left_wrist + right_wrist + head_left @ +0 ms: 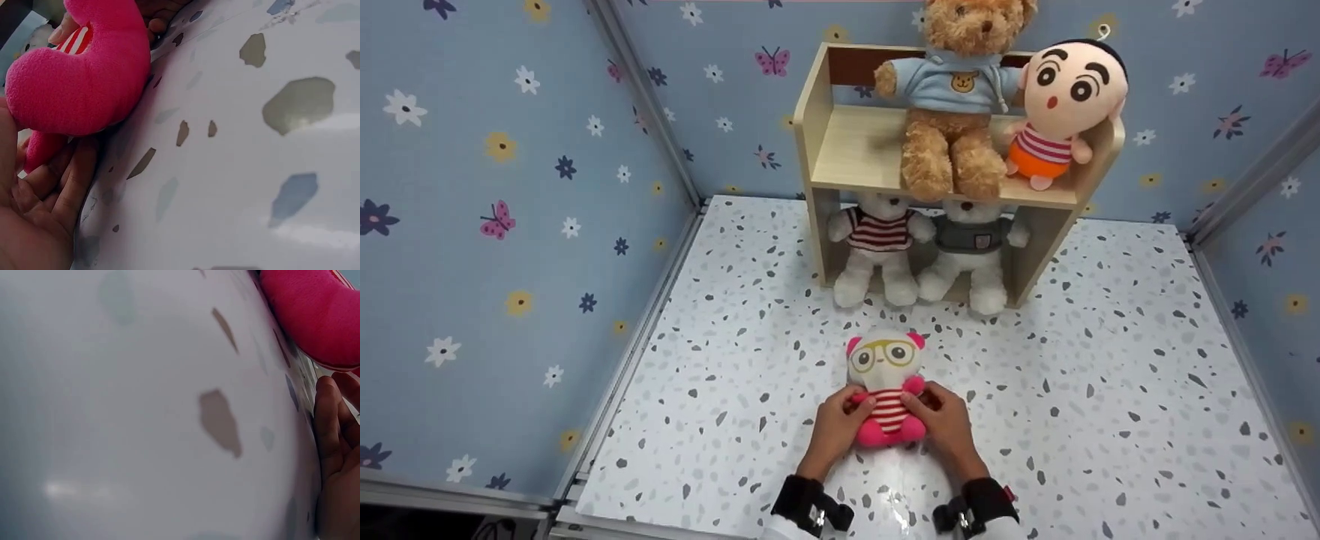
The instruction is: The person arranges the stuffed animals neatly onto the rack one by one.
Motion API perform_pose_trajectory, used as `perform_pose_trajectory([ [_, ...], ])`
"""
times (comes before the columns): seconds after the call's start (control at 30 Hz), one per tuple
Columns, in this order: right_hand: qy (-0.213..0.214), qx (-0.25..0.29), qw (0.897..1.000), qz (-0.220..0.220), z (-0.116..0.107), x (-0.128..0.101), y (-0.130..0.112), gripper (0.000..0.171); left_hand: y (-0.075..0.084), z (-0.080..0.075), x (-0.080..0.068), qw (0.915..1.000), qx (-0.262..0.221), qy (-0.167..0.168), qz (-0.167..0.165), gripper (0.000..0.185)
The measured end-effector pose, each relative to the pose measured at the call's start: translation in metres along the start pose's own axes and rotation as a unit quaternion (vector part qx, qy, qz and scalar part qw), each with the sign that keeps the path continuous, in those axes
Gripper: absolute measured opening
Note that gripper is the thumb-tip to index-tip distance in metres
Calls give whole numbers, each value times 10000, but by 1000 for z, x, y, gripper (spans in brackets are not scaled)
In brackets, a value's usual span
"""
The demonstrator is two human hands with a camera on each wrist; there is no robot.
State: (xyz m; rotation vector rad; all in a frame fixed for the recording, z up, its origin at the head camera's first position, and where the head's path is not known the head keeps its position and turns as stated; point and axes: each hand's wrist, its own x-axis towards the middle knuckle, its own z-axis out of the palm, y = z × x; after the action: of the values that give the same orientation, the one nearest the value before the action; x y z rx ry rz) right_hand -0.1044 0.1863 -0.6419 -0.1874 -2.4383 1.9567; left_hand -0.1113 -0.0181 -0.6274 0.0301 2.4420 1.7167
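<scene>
A small white plush panda (884, 386) with pink ears, yellow glasses, a red-striped shirt and pink legs sits upright on the speckled floor (1080, 390). My left hand (834, 429) grips its left side, thumb on the belly. My right hand (947, 421) grips its right side the same way. In the left wrist view a pink leg (79, 79) fills the upper left, with my fingers (62, 191) curled under it. The right wrist view shows a pink leg (315, 315) at the top right and my fingers (332, 433) at the right edge.
A wooden two-level shelf (840, 150) stands at the back. On top sit a brown teddy bear (956, 97) in a blue hoodie and a big-headed cartoon doll (1065, 105). Two white bears (877, 247) (975, 251) sit below. Blue flowered walls (510, 225) enclose the floor.
</scene>
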Motion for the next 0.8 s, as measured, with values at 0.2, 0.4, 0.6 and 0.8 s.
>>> perform_pose_trajectory([
  [0.2, -67, 80, 9999, 37, -1, 1, 0, 29, -1, 1, 2, 9999, -152, -26, 43, 23],
  [0.4, -220, -72, 9997, 91, -4, -1, -13, 24, -4, 2, 3, 9996, -248, 140, -64, 26],
  [0.6, -283, -93, 9995, -113, -4, 3, -2, 25, -5, -1, 4, 9992, -333, 210, -40, 26],
  [0.8, -301, -93, 9994, -106, -4, 1, 0, 20, -6, 0, 1, 9992, -354, 171, -21, 23],
])
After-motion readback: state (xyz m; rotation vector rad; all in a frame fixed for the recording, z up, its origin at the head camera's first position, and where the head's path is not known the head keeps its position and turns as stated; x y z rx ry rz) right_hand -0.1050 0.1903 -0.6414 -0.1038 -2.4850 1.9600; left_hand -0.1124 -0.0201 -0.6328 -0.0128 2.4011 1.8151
